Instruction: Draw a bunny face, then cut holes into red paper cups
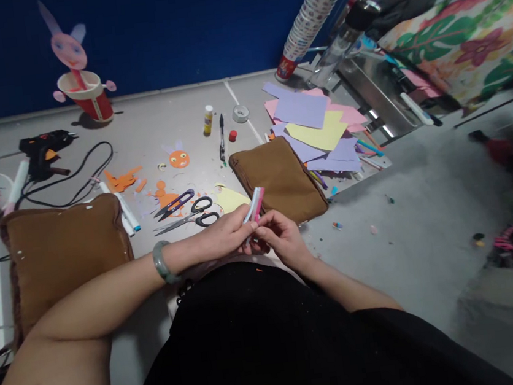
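A few thin pink and white sticks (257, 201) point up from between my hands; whether they are straws or rolled paper I cannot tell. My left hand (229, 231), below a green bangle, is closed around them. Thumb and fingers of my right hand (284, 239) pinch at their lower part, which my fingers partly hide. Just left of my hands lie black-handled scissors (201, 213) and purple thread snips (177, 205). A brown cushion (278, 181) lies just beyond my right hand, with a yellow paper piece (231, 196) to its left.
Orange paper scraps (123, 180) and a cut-out orange rabbit face (179, 158) lie on the table. A glue stick (208, 119), pen (222, 138), tape roll (241, 113) and glue gun (45, 151) lie farther back. A rabbit-decorated cup (91, 100), coloured paper (303, 110) and stacked cups (306, 20) stand around.
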A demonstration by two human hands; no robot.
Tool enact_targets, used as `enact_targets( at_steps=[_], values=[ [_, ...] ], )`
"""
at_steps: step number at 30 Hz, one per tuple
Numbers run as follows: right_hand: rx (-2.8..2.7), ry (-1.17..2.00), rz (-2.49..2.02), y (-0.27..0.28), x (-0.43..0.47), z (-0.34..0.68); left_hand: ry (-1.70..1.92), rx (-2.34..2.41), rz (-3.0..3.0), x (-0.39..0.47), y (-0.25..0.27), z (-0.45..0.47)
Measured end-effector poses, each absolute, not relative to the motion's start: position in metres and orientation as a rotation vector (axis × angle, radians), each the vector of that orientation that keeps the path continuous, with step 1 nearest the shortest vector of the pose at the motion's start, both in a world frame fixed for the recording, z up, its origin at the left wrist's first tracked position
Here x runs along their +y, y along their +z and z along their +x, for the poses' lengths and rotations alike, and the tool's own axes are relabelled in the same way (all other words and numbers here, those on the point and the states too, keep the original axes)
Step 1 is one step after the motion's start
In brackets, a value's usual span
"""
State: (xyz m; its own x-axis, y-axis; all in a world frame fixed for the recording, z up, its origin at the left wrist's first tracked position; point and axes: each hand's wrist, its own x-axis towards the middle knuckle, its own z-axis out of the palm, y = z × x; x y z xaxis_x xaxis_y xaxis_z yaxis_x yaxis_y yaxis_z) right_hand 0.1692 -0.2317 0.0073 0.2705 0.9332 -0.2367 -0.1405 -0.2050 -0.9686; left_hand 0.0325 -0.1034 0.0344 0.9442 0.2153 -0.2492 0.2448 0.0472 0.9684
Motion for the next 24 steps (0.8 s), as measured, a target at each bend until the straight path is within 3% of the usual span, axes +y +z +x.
enact_targets(
  at_steps=[6,11,24],
  values=[
    [-1.156,1.017,-1.543,0.01,-0.228,0.169,-0.068,0.428,1.616,-0.101,0.033,0.031],
    [-1.381,0.8,-1.629,0.01,-0.227,0.169,0.213,0.45,1.995,-0.095,0.035,0.032],
    [-0.742,1.35,-1.273,0.007,-0.226,0.17,0.45,0.451,1.879,-0.086,0.038,0.03]
  ],
)
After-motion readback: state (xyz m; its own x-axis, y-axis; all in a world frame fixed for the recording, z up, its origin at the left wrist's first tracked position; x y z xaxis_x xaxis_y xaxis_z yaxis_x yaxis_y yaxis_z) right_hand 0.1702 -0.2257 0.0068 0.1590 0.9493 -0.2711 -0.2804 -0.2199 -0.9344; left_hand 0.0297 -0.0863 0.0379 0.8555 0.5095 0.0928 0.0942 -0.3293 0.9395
